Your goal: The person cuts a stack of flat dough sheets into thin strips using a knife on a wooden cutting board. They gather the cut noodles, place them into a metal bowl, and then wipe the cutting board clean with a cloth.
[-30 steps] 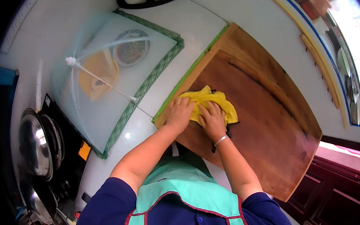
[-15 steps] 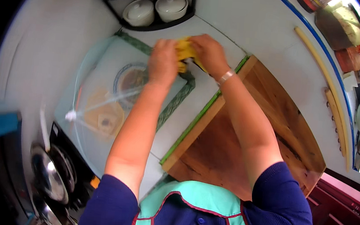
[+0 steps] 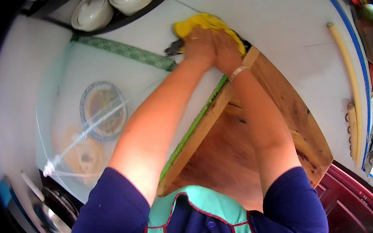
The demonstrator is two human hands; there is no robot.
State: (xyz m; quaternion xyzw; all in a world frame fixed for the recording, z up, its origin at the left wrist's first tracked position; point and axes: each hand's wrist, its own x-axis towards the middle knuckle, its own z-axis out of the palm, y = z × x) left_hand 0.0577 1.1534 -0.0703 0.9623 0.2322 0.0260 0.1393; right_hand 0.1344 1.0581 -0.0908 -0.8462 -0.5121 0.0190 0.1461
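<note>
— Where is the yellow cloth [image 3: 204,23]?
— Up at the far end of the white counter [image 3: 145,31], close to the wall, just past the corner of the wooden board [image 3: 256,136].

— And the hands?
— Left hand [image 3: 198,46] and right hand [image 3: 224,50] side by side, touching, both flat on top of the cloth. Fingers pushed down into it, not pinching. Hard to tell more, since the fingertips hide under the yellow folds.

— Anything on the right wrist?
— A thin pale band [image 3: 239,72].

— What else close by?
— Something small and dark [image 3: 174,49] poking out beside the left hand. Cannot tell what.

— And off to the left?
— A see-through mesh food cover [image 3: 84,106] with a green edge, sitting over a plate of food [image 3: 102,116] and some more yellow food.

— Up top?
— Two white lidded pots [image 3: 112,1] on a dark shelf.

— On the wall at the right?
— A long pale stick [image 3: 348,69], hanging.
</note>
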